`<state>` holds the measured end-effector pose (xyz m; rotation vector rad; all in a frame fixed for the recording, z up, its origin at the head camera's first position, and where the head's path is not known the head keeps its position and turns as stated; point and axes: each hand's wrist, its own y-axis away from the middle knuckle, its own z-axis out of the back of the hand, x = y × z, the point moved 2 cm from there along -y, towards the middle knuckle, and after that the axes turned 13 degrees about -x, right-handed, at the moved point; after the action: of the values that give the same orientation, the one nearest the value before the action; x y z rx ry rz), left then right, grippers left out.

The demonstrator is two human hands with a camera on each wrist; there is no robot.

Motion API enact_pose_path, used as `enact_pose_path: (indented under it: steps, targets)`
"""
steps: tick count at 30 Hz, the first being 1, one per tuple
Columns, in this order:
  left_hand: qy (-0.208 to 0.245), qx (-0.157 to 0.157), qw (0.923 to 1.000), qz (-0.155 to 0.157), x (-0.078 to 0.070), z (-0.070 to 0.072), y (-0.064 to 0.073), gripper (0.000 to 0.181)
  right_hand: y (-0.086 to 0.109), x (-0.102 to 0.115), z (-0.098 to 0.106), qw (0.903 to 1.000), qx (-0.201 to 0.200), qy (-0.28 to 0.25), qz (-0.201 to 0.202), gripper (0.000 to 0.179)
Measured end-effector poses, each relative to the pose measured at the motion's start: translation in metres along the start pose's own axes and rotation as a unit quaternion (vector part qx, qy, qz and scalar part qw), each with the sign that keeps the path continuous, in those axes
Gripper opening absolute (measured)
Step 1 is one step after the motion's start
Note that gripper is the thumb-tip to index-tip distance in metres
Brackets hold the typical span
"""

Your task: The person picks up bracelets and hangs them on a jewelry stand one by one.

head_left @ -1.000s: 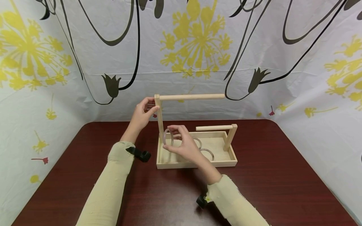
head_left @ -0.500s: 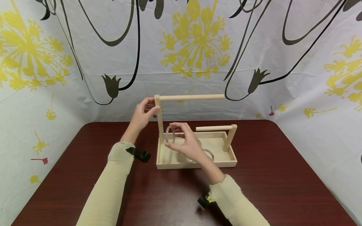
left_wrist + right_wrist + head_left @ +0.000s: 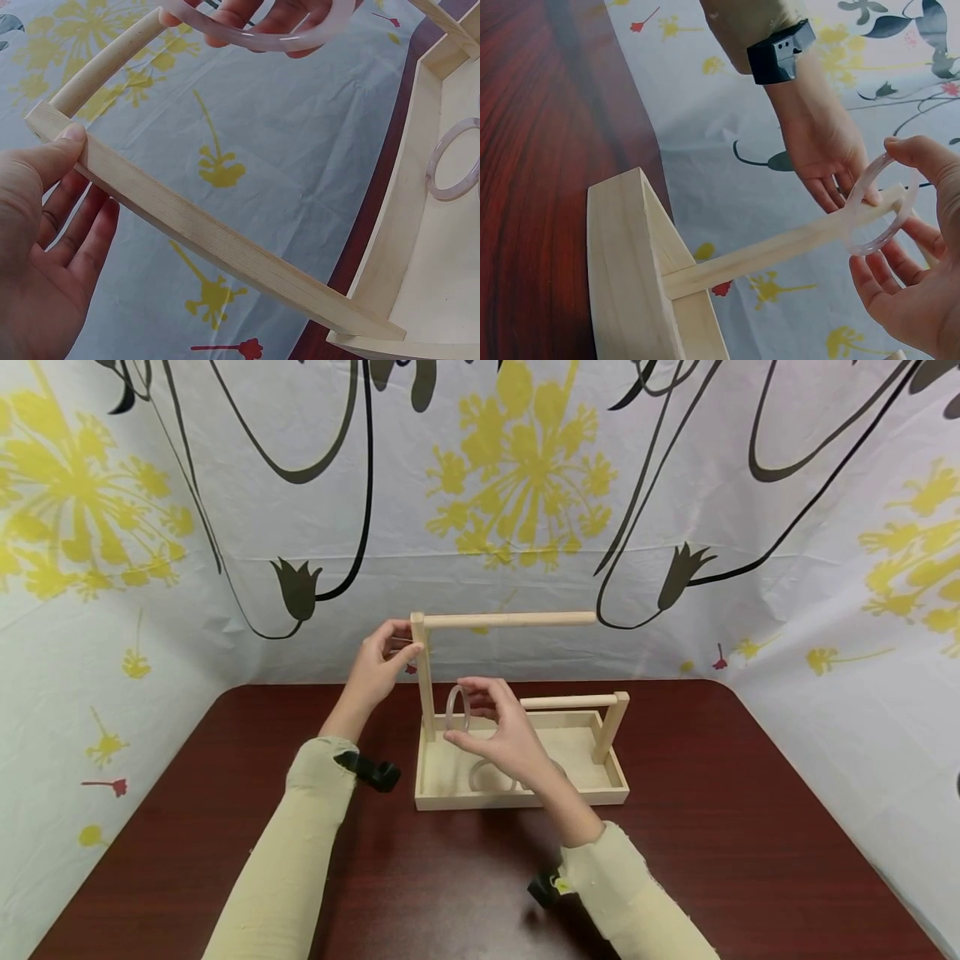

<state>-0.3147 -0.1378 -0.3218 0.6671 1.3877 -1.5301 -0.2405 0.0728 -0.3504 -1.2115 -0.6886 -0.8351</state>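
A white cloth [image 3: 390, 527] printed with yellow and dark flowers hangs behind a red-brown table [image 3: 420, 877]. The right hand [image 3: 510, 735] pinches a pale ring [image 3: 450, 710] between thumb and fingertips; in the head view the thumb is below and the fingers above. The pale ring stands upright, a tall, narrow oval there, its hole facing sideways, roughly along the upper bar [image 3: 517, 620], which runs level above those fingers. The left hand [image 3: 375, 668] holds the top of a wooden post [image 3: 424, 685], thumb on one side, fingers on the other; the post runs near vertical. Below the right fingers, a second ring [image 3: 450, 195] lies in a wooden tray [image 3: 480, 802].
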Motion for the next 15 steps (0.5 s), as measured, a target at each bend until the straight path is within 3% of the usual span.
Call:
enact_pose_path:
  steps: [15]
  targets:
    - [0.009, 0.000, 1.0000, 0.001, 0.000, 0.000, 0.000, 0.036, -0.005, 0.007, 0.016, 0.9994, -0.017, -0.027, -0.010, 0.067]
